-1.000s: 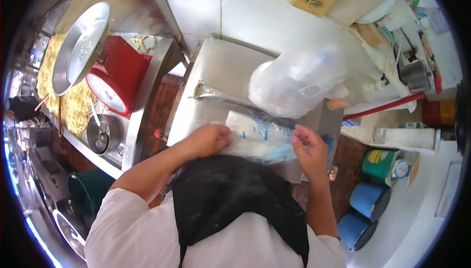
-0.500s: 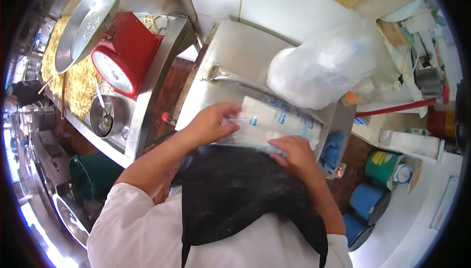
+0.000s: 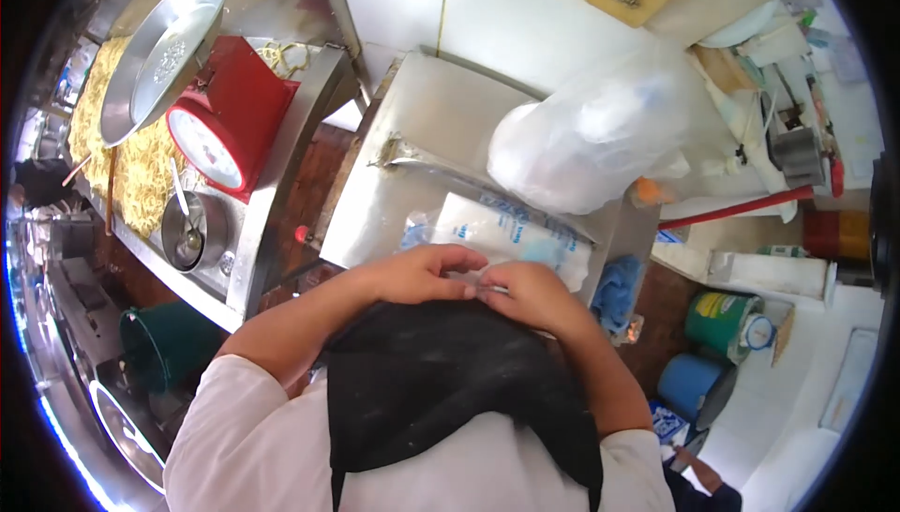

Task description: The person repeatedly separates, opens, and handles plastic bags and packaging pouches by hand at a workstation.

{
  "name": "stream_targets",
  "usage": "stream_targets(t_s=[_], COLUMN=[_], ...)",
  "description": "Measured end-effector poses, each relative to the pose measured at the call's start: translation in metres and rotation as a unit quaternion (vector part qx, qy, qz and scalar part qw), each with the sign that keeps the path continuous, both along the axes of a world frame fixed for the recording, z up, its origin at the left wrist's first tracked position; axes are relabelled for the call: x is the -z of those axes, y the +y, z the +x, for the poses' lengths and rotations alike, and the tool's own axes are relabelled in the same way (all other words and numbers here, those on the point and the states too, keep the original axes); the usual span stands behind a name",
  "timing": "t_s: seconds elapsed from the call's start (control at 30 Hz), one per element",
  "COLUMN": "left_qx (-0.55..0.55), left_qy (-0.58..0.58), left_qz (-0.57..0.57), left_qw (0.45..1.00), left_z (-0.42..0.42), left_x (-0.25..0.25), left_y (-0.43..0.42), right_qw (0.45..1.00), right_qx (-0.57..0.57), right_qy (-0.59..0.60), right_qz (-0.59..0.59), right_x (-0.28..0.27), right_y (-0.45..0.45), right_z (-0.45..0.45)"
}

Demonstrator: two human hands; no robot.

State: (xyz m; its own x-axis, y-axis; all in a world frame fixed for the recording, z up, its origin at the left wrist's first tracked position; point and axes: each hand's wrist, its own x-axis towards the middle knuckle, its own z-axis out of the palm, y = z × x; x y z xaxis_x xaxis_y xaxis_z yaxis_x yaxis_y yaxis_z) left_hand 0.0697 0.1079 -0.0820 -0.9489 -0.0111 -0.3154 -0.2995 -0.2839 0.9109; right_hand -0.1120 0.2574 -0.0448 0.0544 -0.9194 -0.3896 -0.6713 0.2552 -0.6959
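A white plastic packet with blue print (image 3: 514, 233) lies on the steel lid in front of me, its clear wrapping loose at the left end. Just on the near side of it, close to my black apron (image 3: 459, 353), my two hands meet. My left hand (image 3: 427, 274) is closed, with thumb and fingers drawn together toward the right. Fingertip to fingertip with it, my right hand (image 3: 527, 293) is also closed in a pinch. Whatever sits between the fingers is too small and hidden to make out.
A full white plastic bag (image 3: 591, 142) stands behind the packet; a blue cloth (image 3: 615, 289) lies at right. Leftward are a red scale (image 3: 230, 118), noodles (image 3: 141, 174) and a metal pot (image 3: 195, 231). Another person's arm (image 3: 698, 468) shows at lower right.
Both hands have left the packet's ends and come together at its near side, the left moving right, the right moving left. Another person's arm has appeared at lower right.
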Motion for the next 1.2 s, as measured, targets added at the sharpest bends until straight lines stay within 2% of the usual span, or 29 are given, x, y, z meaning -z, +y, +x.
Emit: stream_targets(t_s=[0.03,0.13,0.17,0.27,0.37,0.47,0.57,0.67,0.7,0.8,0.87,0.97,1.0,1.07,1.2], left_qx=[-0.007,0.103,0.107,0.114,0.114,0.151,0.154,0.054,0.055,0.111,0.076,0.030,0.012,-0.027,-0.087], left_qy=[0.018,-0.047,-0.029,-0.061,-0.051,-0.070,0.012,0.047,0.034,0.015,0.017,0.011,0.008,0.006,0.010], left_qz=[-0.018,0.069,0.092,0.162,0.148,0.030,-0.093,0.120,0.201,0.079,0.081,0.116,0.122,0.136,0.145], left_qw=[1.000,0.991,0.990,0.978,0.981,0.986,0.984,0.990,0.978,0.991,0.994,0.993,0.992,0.990,0.986], left_z=[0.001,-0.006,-0.007,-0.010,-0.013,-0.020,-0.024,-0.025,-0.028,-0.030,-0.027,-0.025,-0.024,-0.022,-0.021], left_x=[0.002,-0.007,-0.010,-0.043,-0.064,-0.078,-0.092,-0.103,-0.103,-0.091,-0.088,-0.084,-0.083,-0.084,-0.089], left_y=[0.001,-0.023,-0.027,-0.035,-0.039,-0.047,-0.048,-0.037,-0.038,-0.041,-0.039,-0.037,-0.037,-0.035,-0.030], right_qw=[0.999,0.992,0.989,0.967,0.938,0.920,0.903,0.902,0.906,0.918,0.930,0.958,0.956,0.915,0.943], right_qx=[0.029,0.085,0.098,0.130,0.175,0.202,0.204,0.186,0.182,0.169,0.159,0.174,0.179,0.184,0.127], right_qy=[-0.028,-0.086,-0.102,-0.218,-0.291,-0.332,-0.372,-0.384,-0.378,-0.353,-0.325,-0.166,-0.071,0.118,0.090], right_qz=[-0.024,-0.045,-0.043,0.030,0.070,0.052,0.064,0.056,0.062,0.072,0.064,-0.160,-0.222,-0.340,-0.294], right_x=[-0.016,-0.054,-0.063,-0.074,-0.084,-0.080,-0.087,-0.086,-0.086,-0.087,-0.087,-0.088,-0.090,-0.098,-0.121], right_y=[-0.002,-0.009,-0.010,-0.008,-0.005,0.005,0.011,0.006,0.004,-0.001,-0.004,-0.015,-0.018,-0.023,-0.017], right_z=[-0.004,-0.019,-0.026,-0.044,-0.049,-0.059,-0.061,-0.056,-0.055,-0.053,-0.053,-0.029,-0.025,-0.017,0.006])
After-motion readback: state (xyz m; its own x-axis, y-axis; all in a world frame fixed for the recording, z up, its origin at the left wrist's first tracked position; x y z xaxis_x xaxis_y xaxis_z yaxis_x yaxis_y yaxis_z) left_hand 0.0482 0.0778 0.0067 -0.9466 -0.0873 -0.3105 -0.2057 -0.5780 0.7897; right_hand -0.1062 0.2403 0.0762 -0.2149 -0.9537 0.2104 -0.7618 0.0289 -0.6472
